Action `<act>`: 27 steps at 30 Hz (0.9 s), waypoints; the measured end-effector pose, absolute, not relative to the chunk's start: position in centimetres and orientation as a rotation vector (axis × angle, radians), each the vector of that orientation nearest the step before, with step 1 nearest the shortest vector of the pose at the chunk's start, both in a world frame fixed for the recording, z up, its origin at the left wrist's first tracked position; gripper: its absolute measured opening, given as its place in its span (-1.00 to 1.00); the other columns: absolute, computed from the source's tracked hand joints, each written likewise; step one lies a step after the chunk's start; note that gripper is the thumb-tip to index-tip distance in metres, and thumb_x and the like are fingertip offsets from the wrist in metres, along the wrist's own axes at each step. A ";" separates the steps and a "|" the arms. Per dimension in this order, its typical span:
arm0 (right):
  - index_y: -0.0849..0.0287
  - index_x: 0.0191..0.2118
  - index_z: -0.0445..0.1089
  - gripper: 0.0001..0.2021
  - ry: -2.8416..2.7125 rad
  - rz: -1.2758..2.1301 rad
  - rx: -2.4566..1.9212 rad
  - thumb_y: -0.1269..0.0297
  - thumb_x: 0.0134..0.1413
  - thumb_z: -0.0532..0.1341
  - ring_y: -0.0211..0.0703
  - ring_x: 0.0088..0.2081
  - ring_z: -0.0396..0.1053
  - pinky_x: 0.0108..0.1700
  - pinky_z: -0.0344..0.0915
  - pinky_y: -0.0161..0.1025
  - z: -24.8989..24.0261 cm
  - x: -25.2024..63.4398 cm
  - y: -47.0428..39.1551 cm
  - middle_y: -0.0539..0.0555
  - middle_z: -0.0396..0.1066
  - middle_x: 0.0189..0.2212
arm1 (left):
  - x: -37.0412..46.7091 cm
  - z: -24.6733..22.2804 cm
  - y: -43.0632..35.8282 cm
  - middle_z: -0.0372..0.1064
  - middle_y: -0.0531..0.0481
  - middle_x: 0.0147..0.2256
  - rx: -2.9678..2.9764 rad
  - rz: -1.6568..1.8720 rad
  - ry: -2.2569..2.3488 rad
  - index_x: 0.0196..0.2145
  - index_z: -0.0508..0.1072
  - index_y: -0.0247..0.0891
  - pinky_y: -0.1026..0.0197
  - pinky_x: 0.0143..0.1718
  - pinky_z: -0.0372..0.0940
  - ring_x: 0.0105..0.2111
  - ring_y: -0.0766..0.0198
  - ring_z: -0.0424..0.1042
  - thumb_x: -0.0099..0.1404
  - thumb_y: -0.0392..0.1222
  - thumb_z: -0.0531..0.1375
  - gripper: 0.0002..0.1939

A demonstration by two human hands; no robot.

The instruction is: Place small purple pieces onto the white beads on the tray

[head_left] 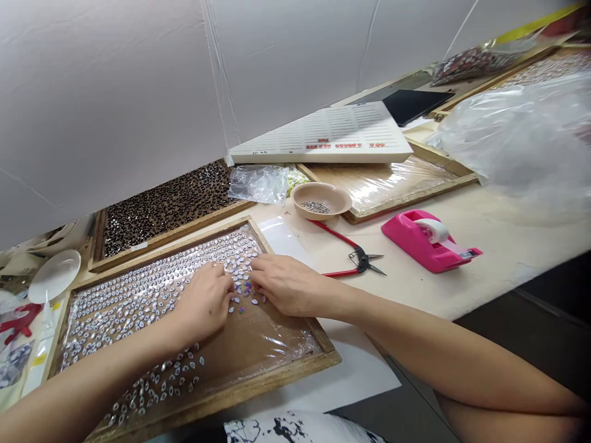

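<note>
A wooden-framed tray [295,370] lined with clear film holds many small pale drop-shaped pieces [175,376], set in rows along its far side and looser elsewhere. My left hand [206,298] rests over the middle of the tray, fingers curled down among the pieces; what its fingertips hold is hidden. My right hand [285,284] is at the tray's right side, fingers bent together at a small heap of pale pieces [237,267]. A few purple pieces [247,287] lie between the two hands.
Behind stand a tray of dark beads [161,209], a beige bowl [339,200] of small metal bits, and another framed tray [383,184] under a white slotted board [323,135]. Red-handled pliers [362,259] and a pink tape dispenser [418,243] lie right. A white plate [54,275] sits left.
</note>
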State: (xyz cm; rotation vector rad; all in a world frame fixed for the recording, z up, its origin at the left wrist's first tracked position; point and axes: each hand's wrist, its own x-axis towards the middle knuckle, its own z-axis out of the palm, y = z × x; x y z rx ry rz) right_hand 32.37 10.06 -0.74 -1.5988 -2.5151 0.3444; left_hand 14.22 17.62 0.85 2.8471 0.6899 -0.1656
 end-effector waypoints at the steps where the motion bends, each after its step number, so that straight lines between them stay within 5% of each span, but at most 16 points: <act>1: 0.26 -0.39 0.36 -0.92 -2.520 0.352 -1.592 0.49 0.03 0.12 -0.11 -0.30 0.22 -0.26 0.12 -0.21 -0.8 32.4 10.1 0.14 0.33 -0.39 | 14.1 0.8 17.5 0.31 -0.09 -0.37 2.852 -0.174 0.662 -0.39 0.44 -0.27 0.11 -0.21 0.16 -0.26 0.14 0.22 0.28 -0.26 0.01 -0.78; 27: 0.26 -0.39 0.35 -0.92 -2.491 0.353 -1.613 0.48 0.06 0.12 -0.13 -0.33 0.21 -0.31 0.08 -0.22 -0.9 32.5 10.1 0.12 0.31 -0.40 | 16.3 0.7 17.0 0.31 -0.07 -0.42 2.902 -0.146 0.620 -0.49 0.40 -0.28 0.12 -0.26 0.16 -0.30 0.15 0.23 0.26 -0.22 0.06 -0.79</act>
